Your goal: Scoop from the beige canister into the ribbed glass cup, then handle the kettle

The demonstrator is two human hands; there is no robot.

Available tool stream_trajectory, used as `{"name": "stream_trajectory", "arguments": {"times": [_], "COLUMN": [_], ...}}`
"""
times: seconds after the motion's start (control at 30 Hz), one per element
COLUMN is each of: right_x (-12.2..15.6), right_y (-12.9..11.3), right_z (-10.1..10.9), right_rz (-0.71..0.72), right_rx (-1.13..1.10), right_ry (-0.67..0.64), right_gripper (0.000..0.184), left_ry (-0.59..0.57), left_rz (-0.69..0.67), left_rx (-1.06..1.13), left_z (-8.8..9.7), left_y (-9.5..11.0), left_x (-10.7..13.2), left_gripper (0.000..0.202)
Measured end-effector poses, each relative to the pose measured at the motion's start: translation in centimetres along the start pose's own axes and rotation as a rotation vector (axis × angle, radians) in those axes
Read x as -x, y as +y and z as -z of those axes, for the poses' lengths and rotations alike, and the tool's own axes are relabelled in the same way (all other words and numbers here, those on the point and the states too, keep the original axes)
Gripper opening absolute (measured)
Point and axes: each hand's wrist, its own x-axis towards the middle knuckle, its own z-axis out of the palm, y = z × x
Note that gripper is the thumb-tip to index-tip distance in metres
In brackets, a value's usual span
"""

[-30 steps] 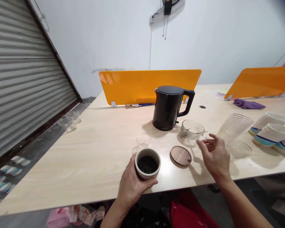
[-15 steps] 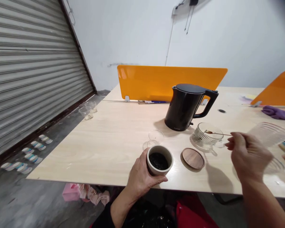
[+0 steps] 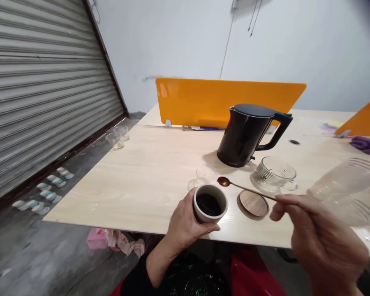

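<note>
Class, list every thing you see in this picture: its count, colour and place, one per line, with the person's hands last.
Kettle: one, black, back of table.
Jar: one, grey, dark contents, near edge.
Spoon: one, golden, above jar.
Wooden lid: one, brown, right of jar.
Ribbed glass cup: one, clear, right of kettle.
Small glass: one, clear, behind jar.
Dividers: two, orange, rear.
Cloth: one, purple, far right.
Left hand: holds jar.
Right hand: holds spoon.

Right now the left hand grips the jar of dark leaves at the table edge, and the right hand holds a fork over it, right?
Not quite: the head view shows the right hand holding a long thin spoon, not a fork. The left hand does grip the jar at the table edge.
</note>
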Motion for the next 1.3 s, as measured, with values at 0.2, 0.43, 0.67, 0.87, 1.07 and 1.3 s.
{"name": "stream_trajectory", "arguments": {"times": [0.2, 0.43, 0.67, 0.87, 1.07, 1.3], "right_x": [-0.5, -0.8, -0.6, -0.6, -1.1, -3.1], "right_y": [-0.5, -0.6, 0.5, 1.5, 1.9, 1.4], "right_z": [-2.5, -3.5, -3.0, -3.6, -4.2, -4.4], "right_rz": [0.315, 0.354, 0.058, -0.278, -0.397, -0.317], "right_rx": [-0.097, -0.141, -0.243, -0.4, -0.493, -0.48], "right_ry": [-0.391, -0.548, -0.456, -0.19, -0.032, 0.098], "right_gripper": [0.035, 0.028, 0.025, 0.013, 0.014, 0.013], "left_ry": [0.0, 0.011, -0.003, -0.002, -0.01, -0.014], "left_rz": [0.036, 0.038, 0.023, 0.008, 0.012, 0.008], "left_rx": [-0.033, -0.036, -0.038, -0.025, -0.034, -0.026], "left_z": [0.1, -0.1, 0.1, 0.3, 0.2, 0.2], "left_y": [0.1, -0.1, -0.1, 0.0, -0.1, -0.2], "left_x": [0.1, 0.2, 0.1, 0.1, 0.0, 0.0], "left_gripper": [0.103, 0.107, 0.105, 0.104, 0.107, 0.108]}}
